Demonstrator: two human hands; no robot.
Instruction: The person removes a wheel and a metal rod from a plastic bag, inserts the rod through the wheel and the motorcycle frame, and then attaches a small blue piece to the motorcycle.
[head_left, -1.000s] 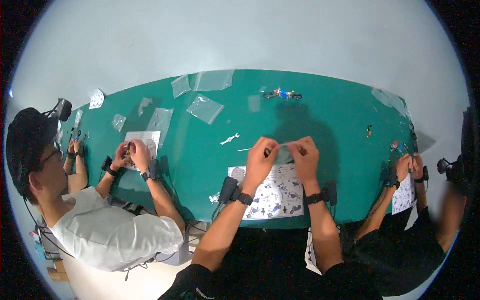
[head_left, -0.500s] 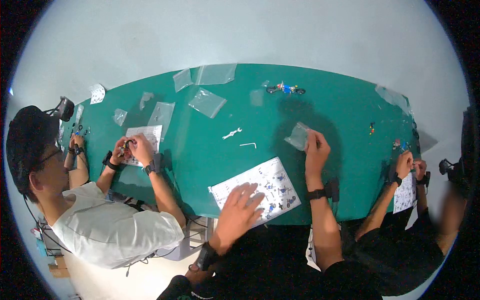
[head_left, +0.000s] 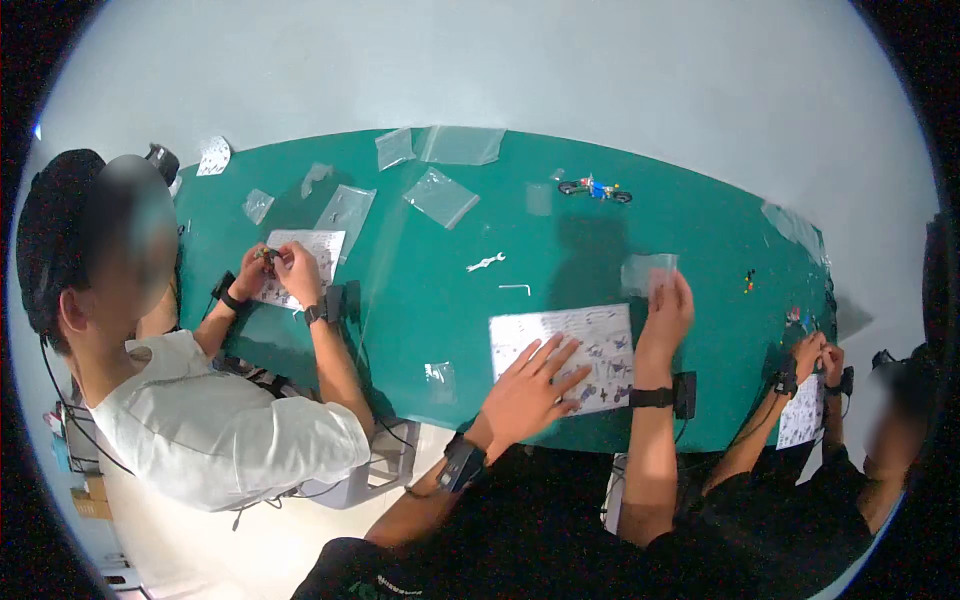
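My left hand lies with spread fingers over the printed instruction sheet, covering its lower left part. The sheet carries small drawings of parts and models. A small clear plastic bag is pinched in my right hand, held up just beyond the sheet's right corner. Beyond the sheet lie a white wrench and an L-shaped hex key. Left of my left hand, another small clear bag rests near the table's front edge.
A toy motorcycle stands near the back of the green table. Several clear bags lie further back. Small coloured pieces are at the right. A person in white works at my left, another in black at my right.
The view has shifted. The instruction sheet has turned and slid right with my left hand, and a small bag now shows to its left. My right hand has moved right with its bag.
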